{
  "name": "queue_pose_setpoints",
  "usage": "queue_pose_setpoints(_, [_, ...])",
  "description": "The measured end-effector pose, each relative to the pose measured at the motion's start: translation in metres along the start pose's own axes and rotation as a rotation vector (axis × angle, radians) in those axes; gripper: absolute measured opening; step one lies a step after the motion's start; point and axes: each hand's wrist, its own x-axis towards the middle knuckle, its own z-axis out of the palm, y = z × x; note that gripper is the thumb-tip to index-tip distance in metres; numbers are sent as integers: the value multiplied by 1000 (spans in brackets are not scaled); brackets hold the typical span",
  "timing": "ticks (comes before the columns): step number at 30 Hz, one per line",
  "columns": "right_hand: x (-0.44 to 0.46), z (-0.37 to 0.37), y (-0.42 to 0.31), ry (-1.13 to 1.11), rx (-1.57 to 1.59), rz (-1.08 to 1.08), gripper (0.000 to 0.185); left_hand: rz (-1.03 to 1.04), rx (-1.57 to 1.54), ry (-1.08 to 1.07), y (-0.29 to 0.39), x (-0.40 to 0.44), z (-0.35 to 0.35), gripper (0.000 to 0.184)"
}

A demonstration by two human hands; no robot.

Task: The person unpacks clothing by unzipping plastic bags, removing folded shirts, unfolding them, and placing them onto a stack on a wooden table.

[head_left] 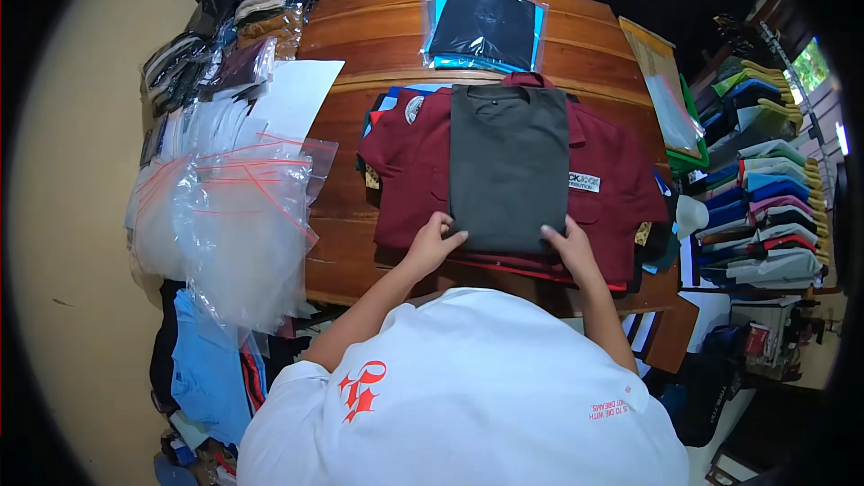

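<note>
A folded dark grey T-shirt (509,171) lies upon a maroon shirt (409,189) that is spread over a pile of garments. At the grey shirt's lower left corner is my left hand (436,239), its thumb and fingers pinched on the edge. My right hand (567,238) holds the lower right corner in the same way, with the thumb on top. The fingertips under the fabric are hidden. A white label is on the maroon shirt's chest, right of the grey shirt.
Clear plastic bags (247,225) with red strips lie on the table's left side. Bagged dark clothing (486,29) sits at the back of the wooden table (360,27). Shirts on hangers (765,198) are at the right, beside a green crate (688,160).
</note>
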Motion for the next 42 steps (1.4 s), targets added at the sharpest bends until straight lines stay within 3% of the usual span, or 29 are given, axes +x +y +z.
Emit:
queue_pose_setpoints(4, [-3,-4,-1,-98,-232,64,45,-172,238,-77,19,-9,-2,47])
queue_pose_setpoints(6, [-7,-3,-16,-176,-289,58,43,-32,-37,-210,17,-11,-3,42])
queue_pose_setpoints(10, [-24,-2,-43,-221,-212,-23,40,61,-286,-254,50,-29,-11,37])
queue_pose_setpoints(12, [-33,-1,-51,-239,97,-98,34,280,-228,-239,69,-37,-22,34])
queue_pose_setpoints(13, [-36,-2,-53,-240,98,-97,34,264,-361,-255,71,-40,-25,34])
queue_pose_setpoints(15, [-43,-5,-55,-238,401,-147,31,312,-407,-250,78,-48,-37,33])
queue_pose_setpoints(16, [-47,-6,-58,-269,589,-137,40,157,-598,-370,80,-54,-48,45])
queue_pose_setpoints(17, [-54,-7,-64,-268,589,-136,40,157,-598,-371,89,-59,-51,45])
queue_pose_setpoints(19, [-68,-5,-76,-366,879,-166,57,431,-840,-581,110,-73,-56,69])
queue_pose_setpoints(20, [-69,-6,-79,-430,865,-86,72,320,-648,-545,125,-78,-54,91])
queue_pose_setpoints(22, [-69,4,-94,-399,613,-2,77,-3,-331,-650,159,-84,-53,93])
queue_pose_setpoints(23, [-68,6,-93,-396,503,-41,81,180,-181,-730,139,-74,-45,91])
queue_pose_setpoints(27, [-72,0,-82,-487,775,68,72,35,-426,-646,124,-89,-34,92])
queue_pose_setpoints(29, [-75,3,-79,-516,862,77,67,-260,-640,-513,126,-87,-23,87])
queue_pose_setpoints(30, [-77,5,-78,-543,944,79,62,-129,-416,-523,128,-82,-18,80])
queue_pose_setpoints(31, [-79,6,-82,-544,941,77,62,-125,-416,-522,132,-80,-17,80])
queue_pose_setpoints(33, [-84,9,-94,-373,790,60,67,80,-317,-434,140,-78,-17,85])
queue_pose_setpoints(34, [-84,11,-95,-377,788,61,67,81,-318,-430,143,-76,-17,85])
queue_pose_setpoints(36, [-83,13,-97,-198,709,6,45,80,-369,-450,146,-73,-16,72])
queue_pose_setpoints(37, [-77,11,-101,-165,477,-99,33,82,-370,-449,144,-73,-15,72])
queue_pose_setpoints(38, [-75,9,-110,-165,475,-101,33,27,-401,-461,139,-74,-13,63])
queue_pose_setpoints(39, [-74,6,-123,-73,110,-198,27,-28,-432,-474,134,-74,-11,55])
queue_pose_setpoints(40, [-75,6,-130,19,-255,-288,23,-47,-466,-348,130,-75,-6,41])
queue_pose_setpoints(42, [-75,9,-127,133,-250,-353,21,12,-587,-179,125,-76,-4,42])
